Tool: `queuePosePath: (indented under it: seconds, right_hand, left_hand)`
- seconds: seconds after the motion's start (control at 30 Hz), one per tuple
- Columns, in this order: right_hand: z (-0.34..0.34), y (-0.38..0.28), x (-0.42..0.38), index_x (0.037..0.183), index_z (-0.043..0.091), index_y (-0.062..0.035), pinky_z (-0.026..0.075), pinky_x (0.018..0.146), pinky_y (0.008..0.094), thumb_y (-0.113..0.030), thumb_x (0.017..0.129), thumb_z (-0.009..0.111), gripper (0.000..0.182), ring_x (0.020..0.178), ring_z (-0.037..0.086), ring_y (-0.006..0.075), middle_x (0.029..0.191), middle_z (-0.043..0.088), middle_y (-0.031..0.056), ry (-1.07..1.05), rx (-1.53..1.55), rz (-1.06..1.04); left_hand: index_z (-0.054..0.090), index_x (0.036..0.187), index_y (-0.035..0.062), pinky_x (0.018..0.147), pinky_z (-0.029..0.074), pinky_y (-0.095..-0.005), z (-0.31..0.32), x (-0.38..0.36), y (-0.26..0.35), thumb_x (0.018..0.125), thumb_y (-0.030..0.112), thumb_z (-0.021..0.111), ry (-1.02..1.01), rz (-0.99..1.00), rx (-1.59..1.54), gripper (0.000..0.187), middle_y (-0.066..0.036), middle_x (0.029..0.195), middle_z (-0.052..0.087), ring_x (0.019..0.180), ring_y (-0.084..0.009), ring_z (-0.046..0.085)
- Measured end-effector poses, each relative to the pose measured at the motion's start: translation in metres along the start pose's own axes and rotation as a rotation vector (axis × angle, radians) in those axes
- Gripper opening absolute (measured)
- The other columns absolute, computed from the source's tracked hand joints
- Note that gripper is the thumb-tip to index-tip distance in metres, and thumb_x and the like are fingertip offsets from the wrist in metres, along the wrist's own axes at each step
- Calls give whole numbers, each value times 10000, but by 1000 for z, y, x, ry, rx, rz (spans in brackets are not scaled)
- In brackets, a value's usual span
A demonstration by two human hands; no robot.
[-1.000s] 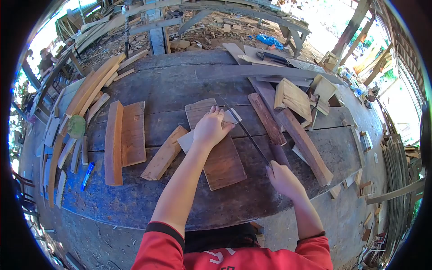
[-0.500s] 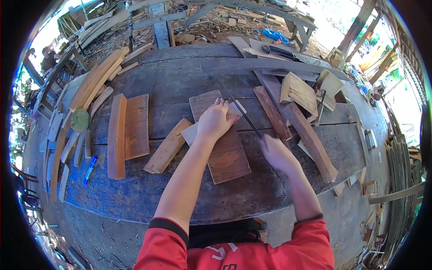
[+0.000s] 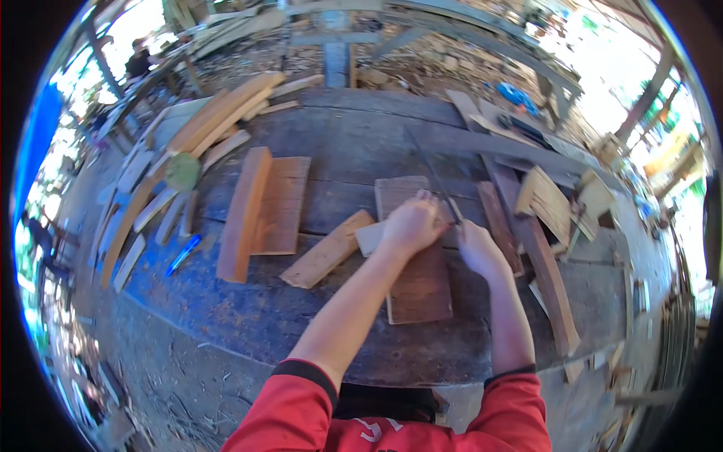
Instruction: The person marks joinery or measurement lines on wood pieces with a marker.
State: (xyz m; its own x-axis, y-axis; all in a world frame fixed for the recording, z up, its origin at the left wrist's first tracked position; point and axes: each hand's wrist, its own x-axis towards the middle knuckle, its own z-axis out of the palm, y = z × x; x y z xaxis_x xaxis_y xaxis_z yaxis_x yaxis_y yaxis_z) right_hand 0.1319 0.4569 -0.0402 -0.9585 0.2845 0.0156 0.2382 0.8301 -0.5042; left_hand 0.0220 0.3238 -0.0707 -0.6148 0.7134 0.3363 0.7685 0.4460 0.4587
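My left hand [image 3: 413,226] presses a pale wood strip [image 3: 370,238] down across a flat brown board [image 3: 420,294]. Its fingers are bent together over the strip, hiding the middle of it. My right hand [image 3: 482,250] is closed around the near end of a long, thin dark blade [image 3: 435,172]. This blade points away from me and slants to the left, passing close beside my left fingertips. Left of the board, a short light-brown wood block [image 3: 327,250] lies at an angle, near the strip's left end.
An upright wood piece stands against a flat board [image 3: 280,207] on the left, with a blue marker [image 3: 183,256] farther left. Curved wood pieces [image 3: 226,113] line the table's left side. Dark wood lengths [image 3: 546,279] and pale blocks [image 3: 546,205] lie right. A person [image 3: 139,60] is far left.
My right hand has pushed the blade forward and come closer to my left hand, which stays on the strip. The whole view has turned, shifting the table's contents rightward.
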Motion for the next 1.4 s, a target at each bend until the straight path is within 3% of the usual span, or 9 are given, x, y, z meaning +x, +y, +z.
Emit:
queuePosePath:
  seconds: [0.07,0.27,0.5,0.83,1.4]
  right_hand:
    - [5,5,0,941,520,25,431,758,535,-242,930,363,310,908,539,468,894,576,319,7,-23,25]
    - [-3,4,-63,870,481,35,412,669,503,-202,937,392,262,819,539,466,795,562,292,6,-27,35]
    - [-10,0,-123,862,476,33,417,634,484,-195,934,405,250,785,552,454,756,571,282,-56,59,271]
    - [-17,-8,-118,866,473,35,419,618,471,-197,936,406,251,763,561,447,721,568,274,-15,10,165]
    - [-14,-7,-101,884,474,44,418,660,468,-200,944,390,264,815,554,451,787,581,276,-44,27,214]
  left_hand:
    - [528,1146,-78,996,376,-368,-2,0,1,784,417,595,-3,13,-7,618,-214,1226,521,1212,-294,448]
    - [499,1188,-70,1001,372,-354,-5,-4,4,748,379,652,10,-20,-61,647,-195,1252,506,1223,-284,438]
    - [485,1201,-63,1007,368,-350,-5,-4,5,748,368,655,-12,-41,-79,648,-193,1267,494,1247,-277,410]
    - [490,1192,-71,1005,369,-355,-4,-4,2,747,372,656,-3,-7,-61,649,-205,1268,489,1238,-290,418]
    - [499,1203,-43,1010,364,-365,-1,-3,1,768,433,620,-21,-6,-12,656,-182,1292,476,1251,-286,404]
